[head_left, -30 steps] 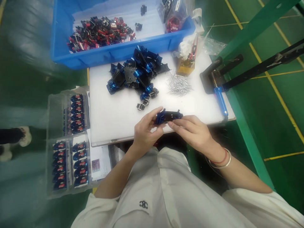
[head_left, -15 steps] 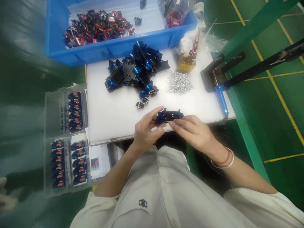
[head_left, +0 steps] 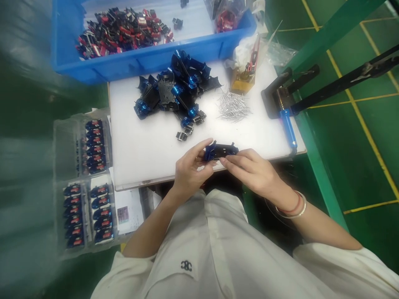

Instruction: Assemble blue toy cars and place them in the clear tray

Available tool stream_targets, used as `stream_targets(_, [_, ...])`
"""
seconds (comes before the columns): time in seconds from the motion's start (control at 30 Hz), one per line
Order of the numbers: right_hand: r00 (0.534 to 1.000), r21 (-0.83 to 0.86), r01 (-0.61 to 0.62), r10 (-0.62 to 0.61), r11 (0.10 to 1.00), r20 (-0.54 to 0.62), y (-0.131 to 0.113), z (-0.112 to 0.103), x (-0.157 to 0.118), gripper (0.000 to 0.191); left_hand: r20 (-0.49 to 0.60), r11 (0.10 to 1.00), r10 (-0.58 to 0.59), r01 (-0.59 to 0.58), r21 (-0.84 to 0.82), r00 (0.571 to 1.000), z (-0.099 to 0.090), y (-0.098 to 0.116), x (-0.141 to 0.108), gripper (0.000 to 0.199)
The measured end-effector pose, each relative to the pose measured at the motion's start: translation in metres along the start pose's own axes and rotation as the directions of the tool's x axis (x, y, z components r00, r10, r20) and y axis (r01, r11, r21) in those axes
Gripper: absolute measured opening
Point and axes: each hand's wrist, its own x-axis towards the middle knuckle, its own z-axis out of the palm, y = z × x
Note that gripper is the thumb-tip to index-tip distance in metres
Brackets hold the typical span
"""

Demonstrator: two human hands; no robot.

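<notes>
A blue and black plastic part (head_left: 222, 151) is held between my two hands over the front edge of the white table (head_left: 143, 155). My left hand (head_left: 191, 170) grips its left end between thumb and fingers. The fingers of my right hand (head_left: 254, 172) close on its right end and lower edge. Beyond the hands lies a pile of similar blue and black parts (head_left: 168, 91), with several small metal-and-black pieces (head_left: 185, 133) at its near side. Right of the pile is a heap of thin silver pins (head_left: 233, 106).
A blue bin (head_left: 124, 64) of red and black pieces stands at the back. At the right are a yellow container (head_left: 243, 83), a black stand (head_left: 274, 97) and a blue-handled tool (head_left: 289, 131). Clear trays (head_left: 87, 199) with finished-looking blue parts sit at the left.
The whole view has shifted slightly, with the table and bin appearing a little further left. Both hands keep the blue and black part in nearly the same pose.
</notes>
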Motion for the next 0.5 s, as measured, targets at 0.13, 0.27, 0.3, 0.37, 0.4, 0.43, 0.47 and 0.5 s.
stream_targets(0.13, [1.000, 0.005, 0.003, -0.003, 1.000, 0.008, 0.0002, 0.0011, -0.0011, 0.027, -0.003, 1.000, -0.022, 0.022, -0.018, 1.000, 0.0009, -0.0016, -0.0005, 0.050])
stream_targets(0.27, [1.000, 0.000, -0.001, 0.001, 1.000, -0.022, 0.0002, 0.0037, -0.0032, 0.025, -0.001, 0.999, -0.050, 0.050, -0.016, 0.999, 0.0011, -0.0015, -0.0006, 0.049])
stream_targets(0.3, [1.000, 0.000, 0.001, -0.001, 1.000, -0.026, 0.0003, 0.0040, -0.0036, 0.024, 0.000, 0.999, -0.051, 0.051, -0.016, 0.999, 0.0010, -0.0011, -0.0004, 0.049])
stream_targets(0.37, [1.000, 0.004, 0.006, -0.006, 1.000, -0.019, 0.0007, 0.0038, -0.0039, 0.023, 0.003, 0.999, -0.045, 0.045, -0.022, 0.999, 0.0006, 0.0000, 0.0003, 0.049])
stream_targets(0.4, [1.000, 0.009, 0.004, -0.004, 1.000, -0.010, 0.0008, 0.0033, -0.0039, 0.023, 0.005, 0.999, -0.042, 0.042, -0.027, 0.999, 0.0004, 0.0007, 0.0007, 0.049])
stream_targets(0.43, [1.000, 0.014, -0.002, 0.002, 1.000, -0.003, 0.0010, 0.0028, -0.0038, 0.024, 0.008, 0.999, -0.040, 0.040, -0.033, 0.999, 0.0002, 0.0014, 0.0012, 0.049])
stream_targets(0.47, [1.000, 0.017, -0.009, 0.010, 1.000, -0.002, 0.0011, 0.0023, -0.0037, 0.025, 0.011, 0.998, -0.038, 0.039, -0.042, 0.999, 0.0001, 0.0021, 0.0015, 0.049])
stream_targets(0.5, [1.000, 0.019, -0.015, 0.015, 1.000, -0.002, 0.0012, 0.0019, -0.0036, 0.026, 0.012, 0.998, -0.039, 0.040, -0.050, 0.999, 0.0000, 0.0026, 0.0017, 0.049])
